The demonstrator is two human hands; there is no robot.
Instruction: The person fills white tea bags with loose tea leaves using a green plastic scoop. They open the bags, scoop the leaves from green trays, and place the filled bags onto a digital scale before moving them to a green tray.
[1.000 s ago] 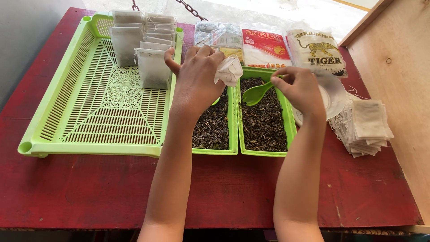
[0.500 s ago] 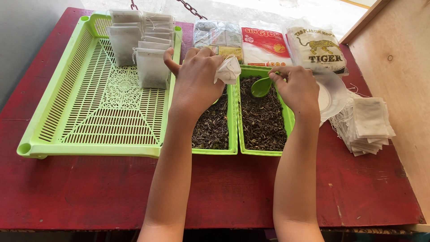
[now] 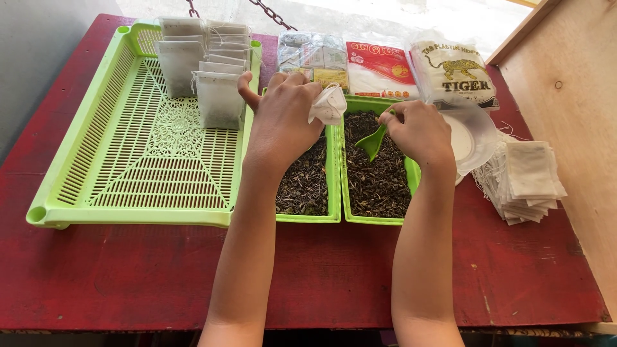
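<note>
My left hand (image 3: 283,119) holds a small white tea bag (image 3: 328,104) over the rim between two small green trays of dark loose tea. My right hand (image 3: 418,132) grips a green plastic scoop (image 3: 373,142), its bowl dipped into the tea of the right small tray (image 3: 376,218). The left small tray (image 3: 308,217) lies partly under my left wrist. Filled white tea bags (image 3: 205,71) stand in rows at the far end of a large green slotted tray (image 3: 128,167).
A stack of empty white bags (image 3: 527,180) lies at the right on the red table (image 3: 321,270). A clear round lid (image 3: 472,138) sits beside my right hand. Printed packets (image 3: 385,67) line the far edge. A wooden board (image 3: 572,109) stands at right.
My right hand has lowered the green scoop from above the right tray down into the loose tea. My left hand keeps the bag in about the same place.
</note>
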